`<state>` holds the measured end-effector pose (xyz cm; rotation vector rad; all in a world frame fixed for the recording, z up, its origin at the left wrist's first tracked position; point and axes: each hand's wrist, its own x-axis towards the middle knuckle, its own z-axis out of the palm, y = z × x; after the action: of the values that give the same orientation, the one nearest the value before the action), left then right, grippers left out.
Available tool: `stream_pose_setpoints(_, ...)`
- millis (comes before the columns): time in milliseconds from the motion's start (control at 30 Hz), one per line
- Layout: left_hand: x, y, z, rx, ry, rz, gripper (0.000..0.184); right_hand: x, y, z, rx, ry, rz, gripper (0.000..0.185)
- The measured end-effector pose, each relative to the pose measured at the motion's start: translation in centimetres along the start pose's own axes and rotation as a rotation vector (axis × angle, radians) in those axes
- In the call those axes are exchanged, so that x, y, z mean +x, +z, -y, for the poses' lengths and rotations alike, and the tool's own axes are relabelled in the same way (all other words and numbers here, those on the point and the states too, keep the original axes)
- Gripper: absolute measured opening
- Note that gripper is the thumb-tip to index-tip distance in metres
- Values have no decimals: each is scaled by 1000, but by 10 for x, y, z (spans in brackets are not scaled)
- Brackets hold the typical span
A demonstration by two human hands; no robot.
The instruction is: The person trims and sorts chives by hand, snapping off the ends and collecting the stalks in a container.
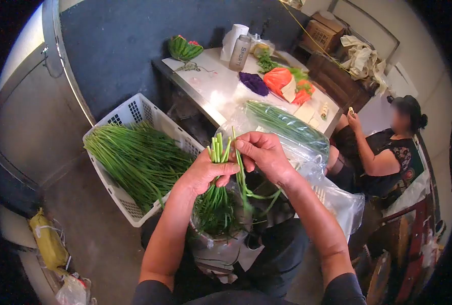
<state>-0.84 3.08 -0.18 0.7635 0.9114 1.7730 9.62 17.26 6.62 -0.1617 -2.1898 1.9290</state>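
My left hand (203,173) is closed around a bunch of green stalks (218,195), their pale cut ends pointing up and leafy ends hanging down over my lap. Close beside it on the right, my right hand (261,152) pinches a thin green stalk (241,175) between thumb and fingers. Long green stalks fill much of a white plastic crate (101,170) at the left. Beyond my hands, more stalks lie in a clear plastic bag (292,127) at the table's near edge.
A pale table (205,86) holds a cut watermelon (184,49), a bottle (240,53), dark purple cloth (254,83) and orange bags (277,80). Another person (383,152) sits at the right. A yellow sack (49,241) lies on the floor at lower left.
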Motion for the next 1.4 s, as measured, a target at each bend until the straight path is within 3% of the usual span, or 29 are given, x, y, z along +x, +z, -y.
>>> stream_pose_setpoints(300, -7, 3, -13, 39, -40, -53, 21, -8, -3, -18, 26, 40, -195, 31)
stream_pose_setpoints(500, -6, 1, -11, 60, -47, -63, 19, -20, 2, -29, 13, 23, -115, 31)
stream_pose_setpoints(1400, -1, 6, -4, 180, -148, -49, 19, -24, 7, -51, 221, 71, -238, 25)
